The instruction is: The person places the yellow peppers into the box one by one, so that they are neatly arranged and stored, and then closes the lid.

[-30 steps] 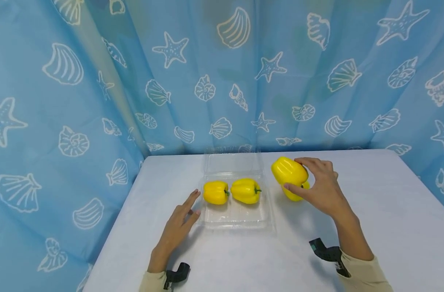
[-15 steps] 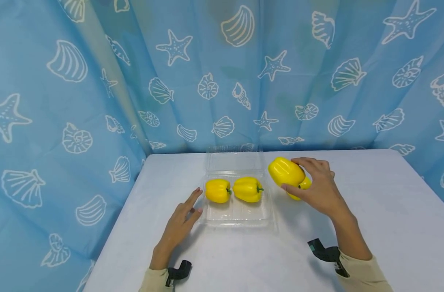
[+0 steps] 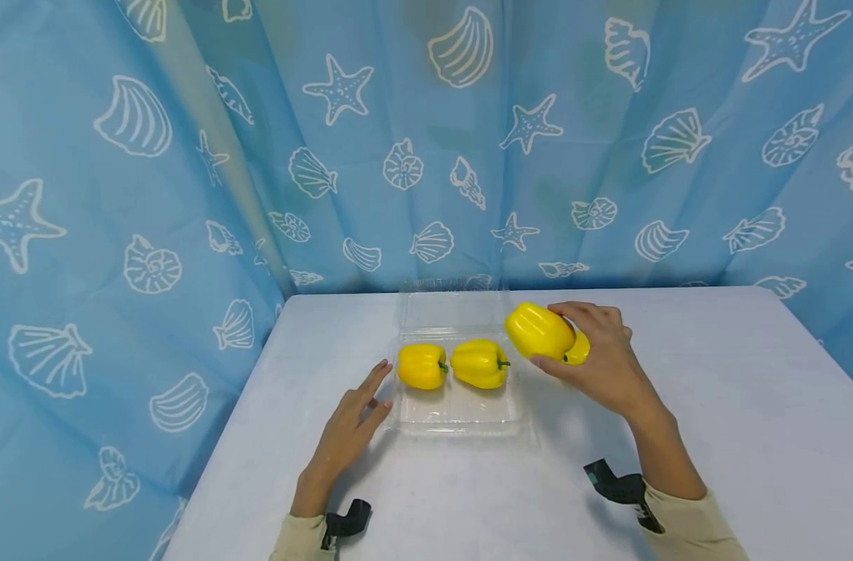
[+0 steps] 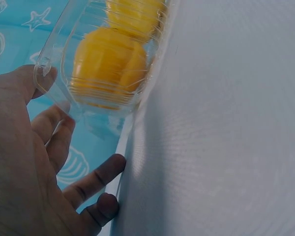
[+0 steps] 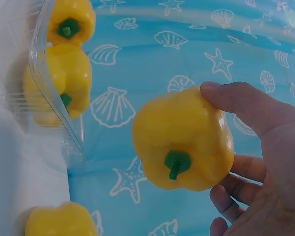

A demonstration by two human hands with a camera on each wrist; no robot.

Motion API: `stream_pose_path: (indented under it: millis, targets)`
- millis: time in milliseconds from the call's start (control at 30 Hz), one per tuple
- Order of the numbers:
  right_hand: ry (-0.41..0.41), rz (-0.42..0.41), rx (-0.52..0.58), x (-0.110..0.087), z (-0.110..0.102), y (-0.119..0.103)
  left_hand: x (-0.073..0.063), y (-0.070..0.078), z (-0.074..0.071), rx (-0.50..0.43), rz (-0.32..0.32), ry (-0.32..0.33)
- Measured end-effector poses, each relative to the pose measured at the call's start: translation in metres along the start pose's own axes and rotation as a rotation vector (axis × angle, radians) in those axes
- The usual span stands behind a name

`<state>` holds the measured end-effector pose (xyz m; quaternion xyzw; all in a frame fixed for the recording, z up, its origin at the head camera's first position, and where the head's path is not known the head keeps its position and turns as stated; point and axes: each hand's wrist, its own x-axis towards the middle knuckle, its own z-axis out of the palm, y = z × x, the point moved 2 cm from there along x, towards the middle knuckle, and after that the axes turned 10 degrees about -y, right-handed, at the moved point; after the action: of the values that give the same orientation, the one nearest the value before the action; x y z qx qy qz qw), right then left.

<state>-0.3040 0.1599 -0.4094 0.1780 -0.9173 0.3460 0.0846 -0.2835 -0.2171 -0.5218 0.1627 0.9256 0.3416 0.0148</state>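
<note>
Yellow bell pepper (image 3: pixel 538 330), raised above the tabletop (image 3: pixel 713 389) at about two o'clock from the clear container (image 3: pixel 461 411), near to its edge and not yet inside. Held there by the right hand (image 3: pixel 597 354), with thumb and fingers curled round the sides, hence a grip occupied by this one pepper. Inside the container, already laid next to each other: first pepper (image 3: pixel 422 366) toward ten o'clock and second pepper (image 3: pixel 479 364) toward one o'clock, with green stems pointing to three o'clock. On the tabletop, between two and three o'clock from the container, fourth pepper (image 3: pixel 579 349), partly hidden behind the held one. Between eight and nine o'clock, left hand (image 3: pixel 347 425), fingers loosely stretched, gripping nothing, seemingly touching the container wall. Judging from this arrangement, about half done: two peppers placed, two left outside, bare room in the base toward six o'clock, lid (image 3: pixel 454 312) turned back toward twelve o'clock and not closed.
</note>
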Motion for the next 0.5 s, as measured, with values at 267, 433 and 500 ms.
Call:
stream_pose_path:
  millis: [267, 433, 500]
  targets:
    - [0.0, -0.026, 0.001, 0.0014, 0.0024, -0.0028, 0.0002, -0.0012, -0.0002, -0.007, 0.006, -0.002]
    - [-0.016, -0.031, 0.005, 0.0029, 0.0064, -0.0044, 0.0001, -0.0009, -0.0005, -0.011, 0.007, -0.003]
    - [-0.019, -0.042, 0.011, 0.0031, 0.0076, -0.006, 0.0003, -0.0005, -0.0005, -0.014, 0.006, -0.003]
